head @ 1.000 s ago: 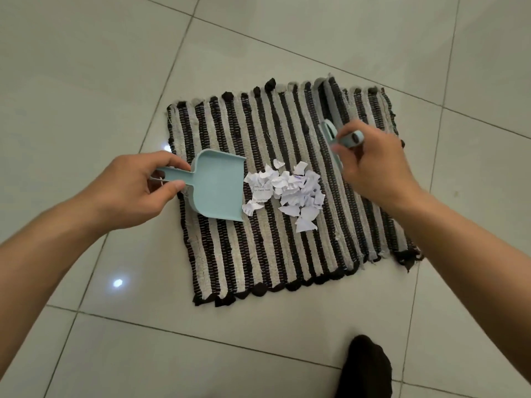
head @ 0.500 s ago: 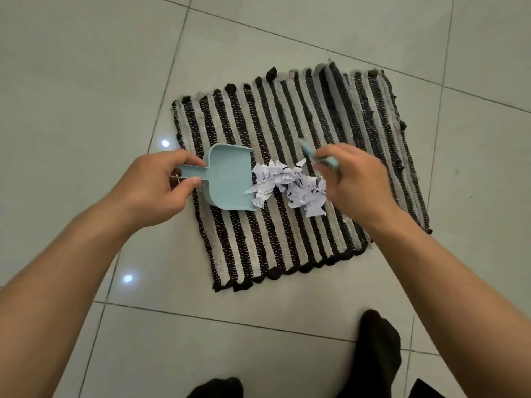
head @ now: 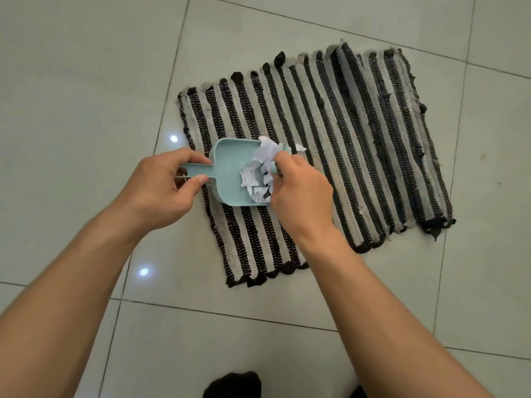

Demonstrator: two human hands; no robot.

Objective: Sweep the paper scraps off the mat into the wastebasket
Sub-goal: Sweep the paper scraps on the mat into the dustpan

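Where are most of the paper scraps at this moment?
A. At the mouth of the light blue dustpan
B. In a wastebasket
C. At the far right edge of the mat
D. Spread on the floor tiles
A: the paper scraps lie bunched in the open end of the dustpan, pressed there by the right hand and its small brush.

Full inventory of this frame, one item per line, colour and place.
mat: 1, black and beige stripes, flat on the floor
dustpan: 1, light blue, on the mat's left part
paper scraps: 1 pile, white, at the dustpan's mouth
brush: 1, light blue, mostly hidden, against the scraps
floor: pale glossy tiles, all around
sock: 1, black, bottom edge
left hand: 1, holds the dustpan's handle
right hand: 1, holds the brush
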